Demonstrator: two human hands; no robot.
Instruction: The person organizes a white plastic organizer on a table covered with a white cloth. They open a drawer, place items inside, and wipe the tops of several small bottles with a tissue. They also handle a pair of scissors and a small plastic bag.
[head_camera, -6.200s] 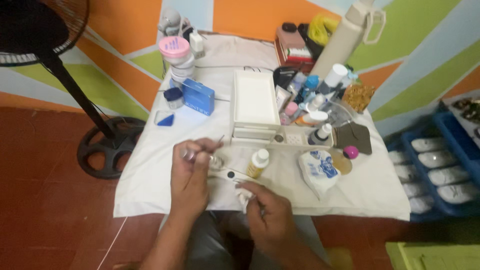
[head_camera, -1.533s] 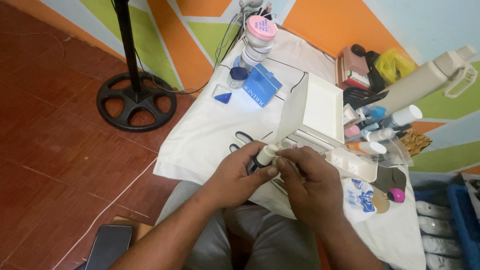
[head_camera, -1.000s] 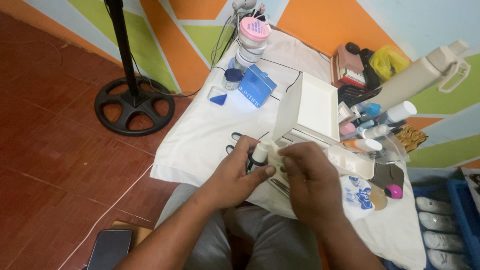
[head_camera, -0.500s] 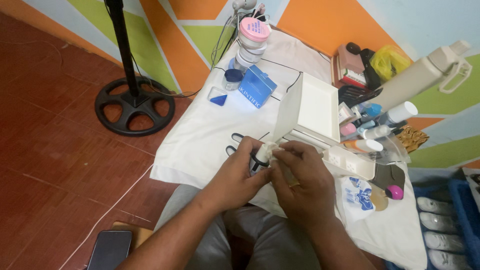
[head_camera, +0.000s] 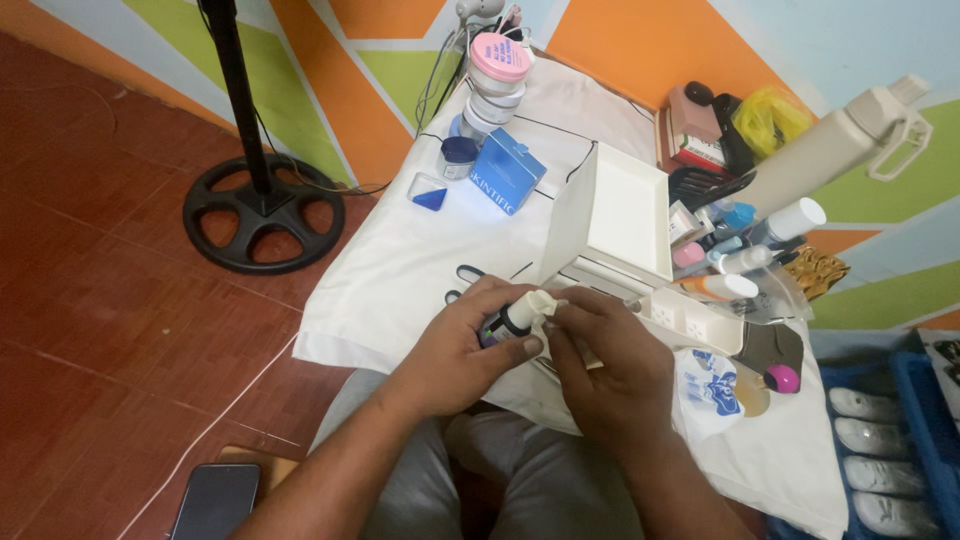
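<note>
The left hand (head_camera: 465, 345) is wrapped around a small dark bottle (head_camera: 508, 322) over the near edge of the white cloth (head_camera: 400, 270). The right hand (head_camera: 600, 365) pinches the bottle's white cap (head_camera: 535, 305) with its fingertips. Scissors (head_camera: 462, 278) lie at ten o'clock of the bottle, a white organizer box (head_camera: 615, 215) at one o'clock, and a blue carton (head_camera: 507, 172) at twelve.

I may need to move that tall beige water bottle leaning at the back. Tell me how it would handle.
The beige water bottle is tall and slim and stands tilted against the wall, so a nudge would probably tip it. Its round body looks apt to roll once down. The loop handle near the cap likely gives a safer hold than the smooth side.
</note>
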